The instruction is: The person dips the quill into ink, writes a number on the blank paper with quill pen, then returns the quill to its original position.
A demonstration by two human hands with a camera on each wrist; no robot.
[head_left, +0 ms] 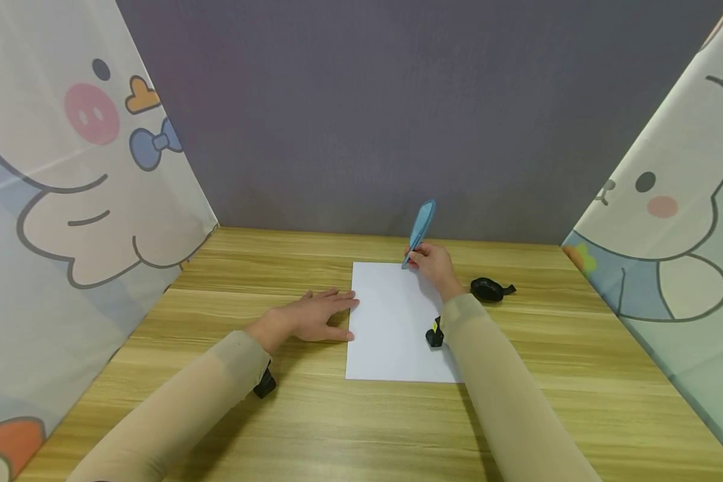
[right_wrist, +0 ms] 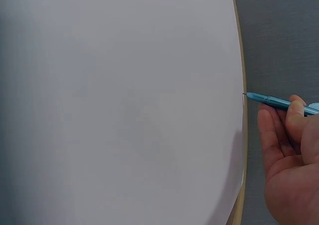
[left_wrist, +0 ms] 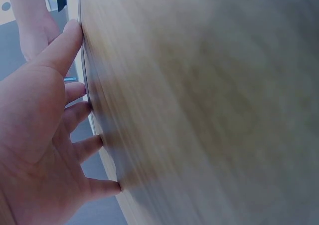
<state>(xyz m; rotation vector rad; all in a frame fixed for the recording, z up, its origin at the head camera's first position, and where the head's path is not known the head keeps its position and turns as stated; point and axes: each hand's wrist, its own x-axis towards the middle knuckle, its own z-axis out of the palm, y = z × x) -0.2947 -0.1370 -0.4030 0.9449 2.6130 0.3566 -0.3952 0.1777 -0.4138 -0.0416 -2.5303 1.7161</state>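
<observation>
A blank white sheet of paper lies on the wooden table. Near its far edge, my right hand pinches a blue pen with a feather-shaped top. In the right wrist view, the dark tip of the pen is at the sheet's far edge; whether it touches cannot be told. My left hand rests palm down with spread fingers, its thumb and fingertips at the sheet's left edge. The left wrist view shows the left hand with its fingertips against the surface.
A black oval object with a short tail lies right of the sheet. Small black devices sit at both wrists. A dark grey panel stands behind the wooden table, and printed cartoon curtains hang at both sides.
</observation>
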